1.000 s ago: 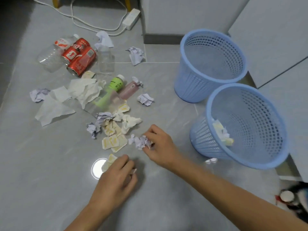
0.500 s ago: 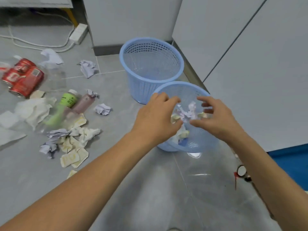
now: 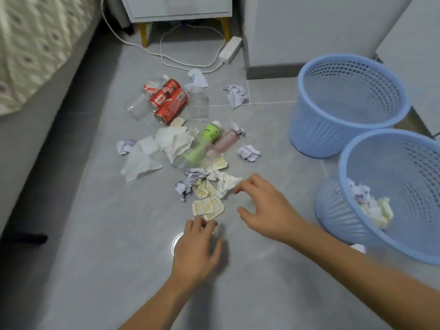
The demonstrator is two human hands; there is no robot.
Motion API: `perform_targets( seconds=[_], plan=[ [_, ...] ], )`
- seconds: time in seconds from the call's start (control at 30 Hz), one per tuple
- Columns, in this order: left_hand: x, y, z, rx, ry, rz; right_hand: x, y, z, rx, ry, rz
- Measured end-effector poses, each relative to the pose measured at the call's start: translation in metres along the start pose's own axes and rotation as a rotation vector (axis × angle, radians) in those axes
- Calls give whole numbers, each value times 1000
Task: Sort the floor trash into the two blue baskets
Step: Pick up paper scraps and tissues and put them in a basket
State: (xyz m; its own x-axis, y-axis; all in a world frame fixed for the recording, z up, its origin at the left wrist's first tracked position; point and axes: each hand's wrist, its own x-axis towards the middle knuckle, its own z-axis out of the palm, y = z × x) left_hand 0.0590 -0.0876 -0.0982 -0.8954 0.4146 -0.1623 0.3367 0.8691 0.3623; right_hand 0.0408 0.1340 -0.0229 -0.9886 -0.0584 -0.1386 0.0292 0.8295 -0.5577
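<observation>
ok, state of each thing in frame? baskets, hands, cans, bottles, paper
Near basket: upright, paper scraps inside.
Far basket: upright, looks empty.
Left hand: empty, fingertips by the wrappers.
Right hand: open, empty, over the floor.
Cans: lying on their sides.
Green bottle: lying down, capped.
Pink bottle: lying down.
Paper balls: crumpled, on the floor.

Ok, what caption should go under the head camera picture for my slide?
Both open hands, left hand and right hand, reach toward yellowish wrappers beside two blue baskets.
</observation>
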Motion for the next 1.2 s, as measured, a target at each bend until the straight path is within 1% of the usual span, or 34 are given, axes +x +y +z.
perform_targets(
  seconds=[0.03,0.07,0.23,0.37,0.47,0.53,0.63,0.73,0.8,0.87,0.93,1.03,1.1,1.2],
  plan=[
    [0,-11,1,19,-13,-44,13,8,17,-36,-67,20],
    [1,-19,1,27,-32,-77,24,14,30,-52,-95,22],
    [13,-30,10,42,-79,-94,77,31,69,-115,-51,-39],
    [16,-30,18,-31,-81,-94,95,38,81,-331,-105,-101],
    [11,-34,20,-100,-88,-90,87,50,81,-236,-111,-54],
    [8,-40,16,-140,-49,-96,82,54,78,-148,-54,-13],
    [15,-51,3,-160,91,-136,85,40,70,-69,30,-37],
    [37,-56,-16,-187,193,-124,99,13,66,-82,-33,-155],
    [55,-59,-29,-219,225,-123,111,-3,66,-137,-73,-257],
    [72,-63,-35,-234,212,-145,123,-13,70,-206,-115,-336],
    [86,-70,-33,-258,148,-196,132,-20,76,-269,-178,-387],
    [96,-78,-22,-317,8,-215,136,-18,83,-330,-263,-360],
    [95,-79,-14,-316,-16,-197,134,-10,85,-330,-249,-305],
    [84,-77,-7,-312,34,-182,121,5,81,-290,-173,-227]
  ],
)
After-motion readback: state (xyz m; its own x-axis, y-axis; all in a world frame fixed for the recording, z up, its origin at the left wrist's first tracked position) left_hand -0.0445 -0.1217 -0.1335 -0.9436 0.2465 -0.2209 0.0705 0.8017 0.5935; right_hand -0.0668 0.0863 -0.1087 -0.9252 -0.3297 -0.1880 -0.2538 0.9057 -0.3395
